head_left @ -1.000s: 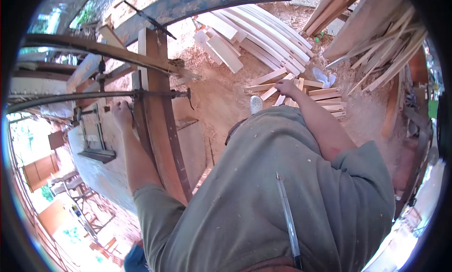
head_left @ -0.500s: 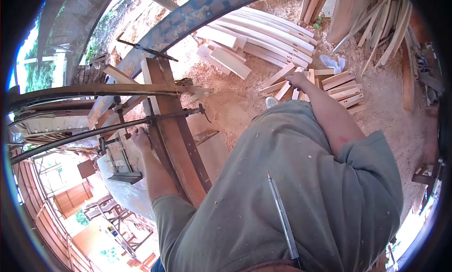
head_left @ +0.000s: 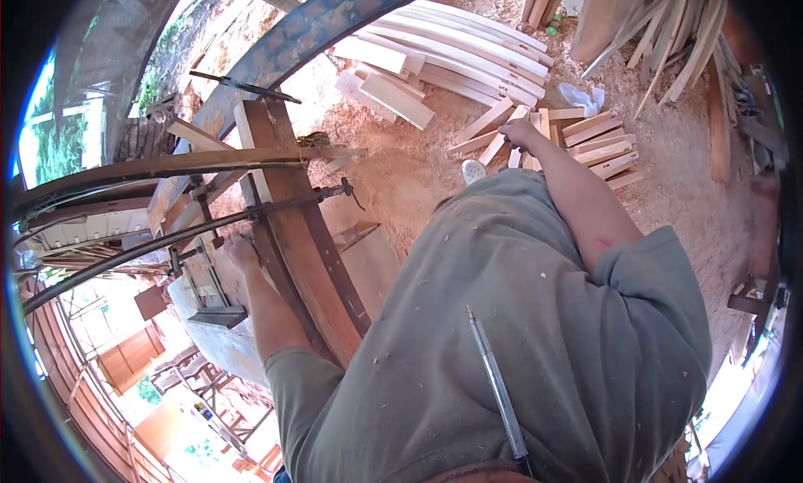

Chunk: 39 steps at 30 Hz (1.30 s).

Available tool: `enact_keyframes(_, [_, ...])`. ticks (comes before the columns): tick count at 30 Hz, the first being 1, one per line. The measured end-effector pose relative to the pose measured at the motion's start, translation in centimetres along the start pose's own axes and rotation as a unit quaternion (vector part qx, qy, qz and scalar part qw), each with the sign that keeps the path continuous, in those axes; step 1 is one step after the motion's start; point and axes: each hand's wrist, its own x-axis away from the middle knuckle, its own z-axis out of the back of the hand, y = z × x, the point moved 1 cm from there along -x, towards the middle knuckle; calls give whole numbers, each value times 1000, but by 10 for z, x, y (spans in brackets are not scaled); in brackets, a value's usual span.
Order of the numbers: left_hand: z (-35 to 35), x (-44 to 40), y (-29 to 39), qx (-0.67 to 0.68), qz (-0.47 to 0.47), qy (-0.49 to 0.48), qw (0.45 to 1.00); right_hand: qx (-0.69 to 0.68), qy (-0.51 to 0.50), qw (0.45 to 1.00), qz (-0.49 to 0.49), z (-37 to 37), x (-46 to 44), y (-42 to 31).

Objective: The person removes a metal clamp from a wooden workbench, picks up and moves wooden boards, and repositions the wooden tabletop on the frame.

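My right hand [head_left: 520, 134] reaches down to a pile of short pale wood pieces on the floor. Its fingers are curled round the upper part of one wood piece [head_left: 494, 148]; other pieces [head_left: 601, 155] lie fanned out to the right. On the left, my left hand [head_left: 240, 250] rests low on the worn machine bench, beside a long brown wooden beam [head_left: 299, 224]. Its fingertips are close to a small brown block [head_left: 218, 242] under a metal rod; its grip is too blurred to make out.
Long dark bars [head_left: 176, 235] cross above the beam at the left. A large curved blue-grey timber [head_left: 284, 52] arches behind. Long pale slats [head_left: 468, 56] lie stacked on the sawdust-covered floor. A clear plastic bag [head_left: 581, 98] lies near the pile, and boards [head_left: 615, 23] lean at the back right.
The view has shifted slightly, so most things appear a little further left and higher. Both hands stay at nearly the same places relative to the wood pile and the bench.
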Motion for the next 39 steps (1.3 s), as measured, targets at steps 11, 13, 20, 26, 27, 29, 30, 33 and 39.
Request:
enact_keyframes(11, [7, 10, 19, -6, -3, -14, 1000, 1, -7, 1000, 5, -3, 2, -7])
enact_keyframes(13, [1, 5, 6, 6, 0, 12, 1000, 7, -14, 1000, -9, -3, 0, -5])
enact_keyframes(20, [-3, -2, -6, -5, -10, -1, 1000, 11, -10, 1000, -7, -6, -2, -6])
enact_keyframes(26, [2, 6, 8, 8, 8, -19, 1000, 9, -14, 1000, -12, -8, -4, -6])
enact_keyframes(27, [1, 7, 8, 12, 3, -4, 1000, 17, -14, 1000, -12, -8, -7, -5])
enact_keyframes(29, [-1, 4, 5, 17, 0, 13, 1000, 28, -14, 999, -11, -7, -10, -3])
enact_keyframes(30, [-1, 2, 2, 15, 0, 9, 1000, 18, -18, 1000, -13, -8, -10, -3])
enact_keyframes(33, [-3, 1, -3, 24, -2, 11, 1000, 16, -18, 1000, -8, -9, -5, -5])
enact_keyframes(39, [-3, 2, 0, 19, 30, 6, 999, -7, -40, 999, -3, -6, 1, -8])
